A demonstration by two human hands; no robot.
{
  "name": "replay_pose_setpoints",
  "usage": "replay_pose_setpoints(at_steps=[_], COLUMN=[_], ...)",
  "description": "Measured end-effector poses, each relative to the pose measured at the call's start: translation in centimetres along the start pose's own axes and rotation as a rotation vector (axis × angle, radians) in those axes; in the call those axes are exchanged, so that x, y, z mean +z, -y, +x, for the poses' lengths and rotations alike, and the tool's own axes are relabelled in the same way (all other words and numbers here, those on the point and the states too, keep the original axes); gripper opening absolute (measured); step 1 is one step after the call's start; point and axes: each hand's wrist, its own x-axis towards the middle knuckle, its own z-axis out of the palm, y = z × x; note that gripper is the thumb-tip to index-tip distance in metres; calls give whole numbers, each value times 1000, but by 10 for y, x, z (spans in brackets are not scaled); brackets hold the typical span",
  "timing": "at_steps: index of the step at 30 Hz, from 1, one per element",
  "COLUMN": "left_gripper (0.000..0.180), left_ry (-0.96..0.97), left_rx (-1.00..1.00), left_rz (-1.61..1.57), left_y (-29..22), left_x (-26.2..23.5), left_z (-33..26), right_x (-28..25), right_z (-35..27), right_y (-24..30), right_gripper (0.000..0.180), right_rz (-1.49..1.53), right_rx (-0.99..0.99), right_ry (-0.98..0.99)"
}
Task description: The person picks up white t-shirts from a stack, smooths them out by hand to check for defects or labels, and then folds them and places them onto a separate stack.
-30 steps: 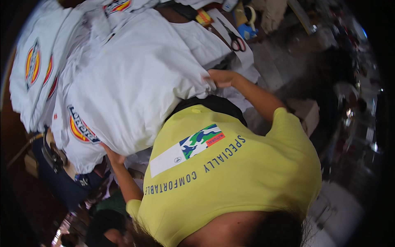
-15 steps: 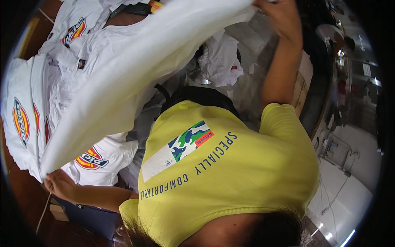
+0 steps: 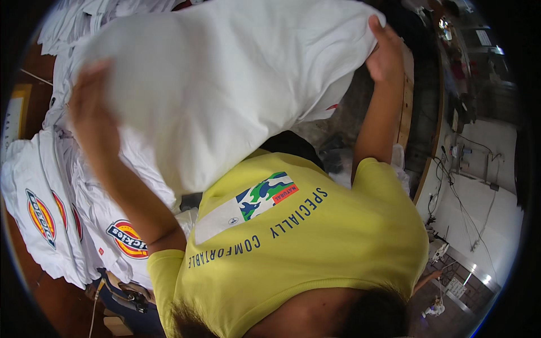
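Note:
A large white T-shirt (image 3: 225, 84) is spread in front of me, with folds and a small red mark near its right edge. My right hand (image 3: 386, 53) grips its upper right edge, the fingers partly hidden by the cloth. Over the shirt's left side is my left hand (image 3: 94, 98), smeared by motion, so I cannot tell whether its fingers hold any cloth. Below my left forearm lies a white shirt with a round red and yellow print (image 3: 127, 239).
More white printed shirts (image 3: 39, 208) hang in a stack at the left. Other white garments (image 3: 84, 22) are heaped at the far left. A wooden edge (image 3: 407, 107) runs beside my right arm. Cables (image 3: 451, 180) and a distant work area show at the right.
The T-shirt came down from a raised, stretched position and now lies broader before me. My left hand moved from the lower left up and away over the cloth. My right hand dropped slightly.

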Motion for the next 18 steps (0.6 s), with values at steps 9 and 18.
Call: replay_pose_setpoints(at_steps=[9,18], left_gripper=[51,42], left_ry=[509,984], left_rx=[167,-274], left_rz=[-876,-955], left_y=[-187,-67], left_x=[181,220], left_z=[-35,-114], right_x=[-6,-163], right_z=[-54,54], right_y=[-65,-102], right_gripper=[30,19], right_rz=[-272,-329], right_rx=[48,20], right_ry=[-40,-383])
